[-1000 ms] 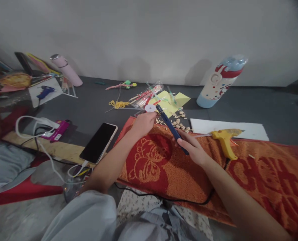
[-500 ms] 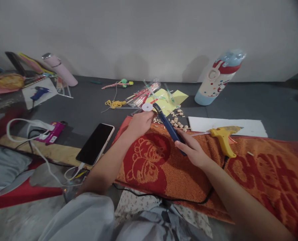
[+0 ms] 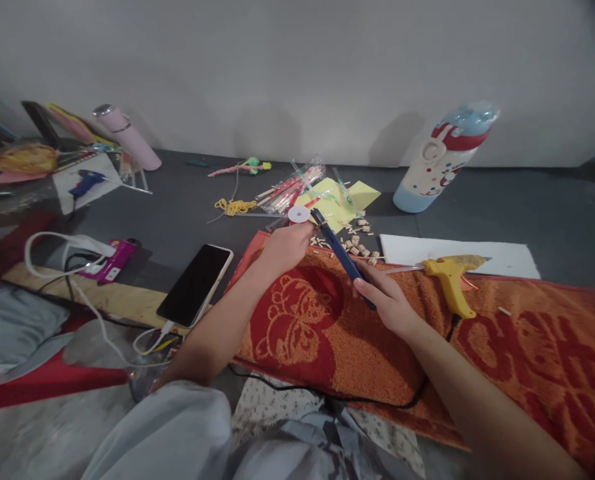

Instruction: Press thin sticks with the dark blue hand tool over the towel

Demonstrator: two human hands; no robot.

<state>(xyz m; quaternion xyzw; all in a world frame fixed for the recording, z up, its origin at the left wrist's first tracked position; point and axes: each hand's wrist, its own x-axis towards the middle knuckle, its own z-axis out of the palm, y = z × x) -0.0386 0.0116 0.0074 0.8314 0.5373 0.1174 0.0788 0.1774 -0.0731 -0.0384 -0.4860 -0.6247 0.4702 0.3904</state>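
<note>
In the head view, my right hand [image 3: 383,293] is wrapped round the lower end of a long, narrow dark blue tool [image 3: 338,249]. Its dark tip points up and left, close to my left hand; I cannot tell its exact kind. My left hand [image 3: 288,247] is closed in a pinch near that tip, and what its fingers hold is hidden. A white disc with a centre hole [image 3: 299,214] shows just beyond my left knuckles. Small cut wooden pieces [image 3: 360,248] lie scattered past the tool. Under both hands spreads an orange and red towel [image 3: 372,353].
A yellow glue gun [image 3: 450,277] rests across a white board [image 3: 510,257] and the towel. Behind stand a bottle [image 3: 435,170], yellow paper [image 3: 362,195], wrapped sticks [image 3: 290,189] and yellow yarn [image 3: 235,207]. Leftward are a phone [image 3: 195,285], a purple power strip [image 3: 115,260] and another person's sleeve [image 3: 15,323].
The whole view has shifted slightly, so things appear a little further right. Both hands keep nearly the same pose, with the blue tool still in my right hand.
</note>
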